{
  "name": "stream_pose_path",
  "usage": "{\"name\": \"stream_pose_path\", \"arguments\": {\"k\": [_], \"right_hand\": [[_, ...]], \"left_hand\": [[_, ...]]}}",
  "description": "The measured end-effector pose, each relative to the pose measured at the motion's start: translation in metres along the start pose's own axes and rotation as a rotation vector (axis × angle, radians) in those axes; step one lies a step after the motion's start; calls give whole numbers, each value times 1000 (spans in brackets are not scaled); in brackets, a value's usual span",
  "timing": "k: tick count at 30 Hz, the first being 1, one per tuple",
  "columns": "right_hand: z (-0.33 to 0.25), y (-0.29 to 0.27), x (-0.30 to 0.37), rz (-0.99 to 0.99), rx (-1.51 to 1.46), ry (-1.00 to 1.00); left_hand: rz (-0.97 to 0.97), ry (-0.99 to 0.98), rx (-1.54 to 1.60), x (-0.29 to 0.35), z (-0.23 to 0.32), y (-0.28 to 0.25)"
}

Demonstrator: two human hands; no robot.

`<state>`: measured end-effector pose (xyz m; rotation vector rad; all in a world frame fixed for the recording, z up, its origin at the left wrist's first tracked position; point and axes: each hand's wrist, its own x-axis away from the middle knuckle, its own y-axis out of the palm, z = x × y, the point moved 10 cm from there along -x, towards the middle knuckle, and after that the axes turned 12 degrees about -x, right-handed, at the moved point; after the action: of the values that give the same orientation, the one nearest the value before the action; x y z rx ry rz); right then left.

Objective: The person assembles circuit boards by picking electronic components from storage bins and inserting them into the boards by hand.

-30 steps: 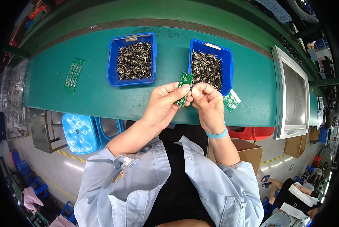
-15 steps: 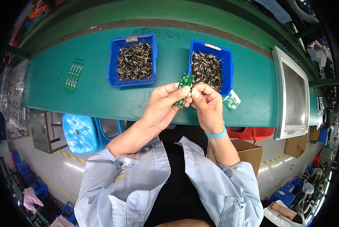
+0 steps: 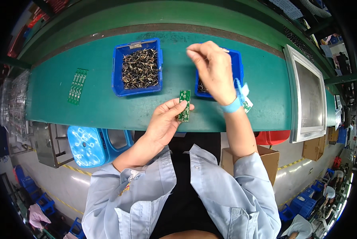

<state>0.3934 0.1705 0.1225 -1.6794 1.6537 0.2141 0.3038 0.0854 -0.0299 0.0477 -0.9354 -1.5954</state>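
Note:
My left hand (image 3: pixel 165 119) grips a narrow green circuit board (image 3: pixel 184 104) between thumb and fingers, above the near part of the table. The board stands almost upright in view, with small pads and holes along it. My right hand (image 3: pixel 214 69), wearing a light blue wrist strap (image 3: pixel 233 105), is raised over the right blue bin (image 3: pixel 237 65). Its thumb and forefinger are drawn together; whatever may be between them is too small to make out. The hand hides most of that bin's contents. The left blue bin (image 3: pixel 116 75) holds many small black parts with metal leads (image 3: pixel 139 68).
A panel of green boards (image 3: pixel 78 87) lies at the left of the green table (image 3: pixel 96 107). Another board (image 3: pixel 248 105) lies beside the right bin, partly behind my wrist. A metal-framed panel (image 3: pixel 294 95) stands at the right. Below are a blue stool (image 3: pixel 85 145) and a cardboard box (image 3: pixel 268 163).
My right hand has left the circuit board and moved up and away over the right bin. The left hand, still holding the board, has shifted slightly left and down.

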Motion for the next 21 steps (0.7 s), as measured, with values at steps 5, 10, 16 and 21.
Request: {"name": "stream_pose_path", "arguments": {"k": [5,10,16,21], "right_hand": [[65,-15,32,-461,471,229],[51,-26,39,-329,404,79],[30,-103,48,-188,299,401],[61,-107,99,-406,549,431]], "left_hand": [[-33,90,-82,0,12,-1],[-70,82,-96,-6,5,8],[-90,128,-172,-8,13,5],[-23,127,-245,-8,13,9]]}}
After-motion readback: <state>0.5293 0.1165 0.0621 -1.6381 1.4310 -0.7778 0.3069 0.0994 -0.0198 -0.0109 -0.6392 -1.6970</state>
